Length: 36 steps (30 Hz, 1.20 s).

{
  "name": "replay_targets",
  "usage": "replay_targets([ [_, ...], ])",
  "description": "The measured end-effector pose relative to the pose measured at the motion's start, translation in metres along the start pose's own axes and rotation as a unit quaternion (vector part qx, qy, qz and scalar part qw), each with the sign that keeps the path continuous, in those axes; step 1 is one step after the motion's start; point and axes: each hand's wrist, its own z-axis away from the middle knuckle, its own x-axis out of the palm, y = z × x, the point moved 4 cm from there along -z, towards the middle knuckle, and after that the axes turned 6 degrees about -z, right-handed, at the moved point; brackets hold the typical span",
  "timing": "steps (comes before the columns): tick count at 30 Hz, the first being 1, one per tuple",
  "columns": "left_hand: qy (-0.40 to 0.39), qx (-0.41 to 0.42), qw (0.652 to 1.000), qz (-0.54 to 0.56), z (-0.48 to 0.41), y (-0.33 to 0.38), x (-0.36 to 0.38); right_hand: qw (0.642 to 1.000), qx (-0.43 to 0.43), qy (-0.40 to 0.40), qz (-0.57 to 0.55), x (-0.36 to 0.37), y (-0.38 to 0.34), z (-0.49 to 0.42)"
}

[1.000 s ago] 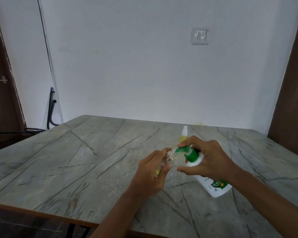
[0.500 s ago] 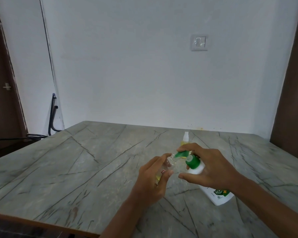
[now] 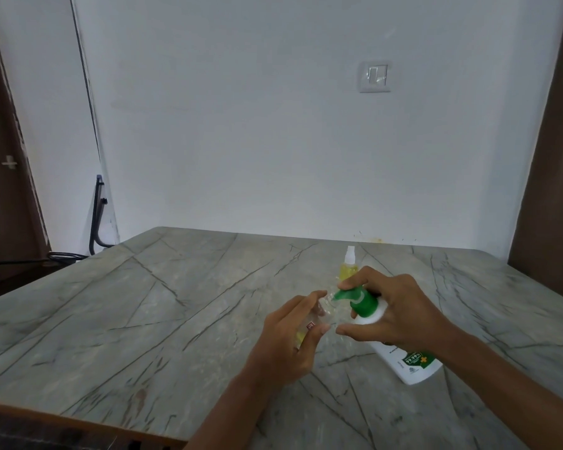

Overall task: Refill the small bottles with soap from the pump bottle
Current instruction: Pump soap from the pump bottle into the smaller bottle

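Note:
My right hand [image 3: 394,313] grips the neck of a white pump bottle [image 3: 407,362] with a green pump head [image 3: 359,300], tilted to the left above the table, a finger resting on the pump top. The green spout meets the open mouth of a small clear bottle [image 3: 325,311] that my left hand [image 3: 293,339] holds tilted toward it; a little yellow soap shows low in it. A second small bottle [image 3: 349,266] with yellow liquid and a white spray cap stands upright just behind my right hand.
The grey marbled table [image 3: 143,319] runs to a white wall at the back. A dark door stands at the left and a black metal frame [image 3: 96,222] leans by the table's far left corner. A brown panel lines the right edge.
Both hands and bottles keep the same hold. The view has tipped down slightly, so everything sits a little lower in frame.

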Motion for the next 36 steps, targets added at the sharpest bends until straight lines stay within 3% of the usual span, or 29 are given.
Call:
replay_targets([
  [8, 0.016, -0.002, 1.0, 0.01, -0.0018, 0.0015, -0.0031, 0.999, -0.011, -0.01, 0.05, 0.0002, -0.0061, 0.0022],
  [27, -0.002, 0.002, 1.0, 0.01, 0.0004, 0.0008, 0.0006, 1.0, -0.02, 0.014, -0.014, -0.0008, 0.001, 0.0017],
  [36, 0.011, -0.003, 1.0, 0.009, -0.0016, 0.0004, -0.0026, 0.999, -0.026, -0.005, 0.037, 0.0008, -0.0025, 0.0024],
])
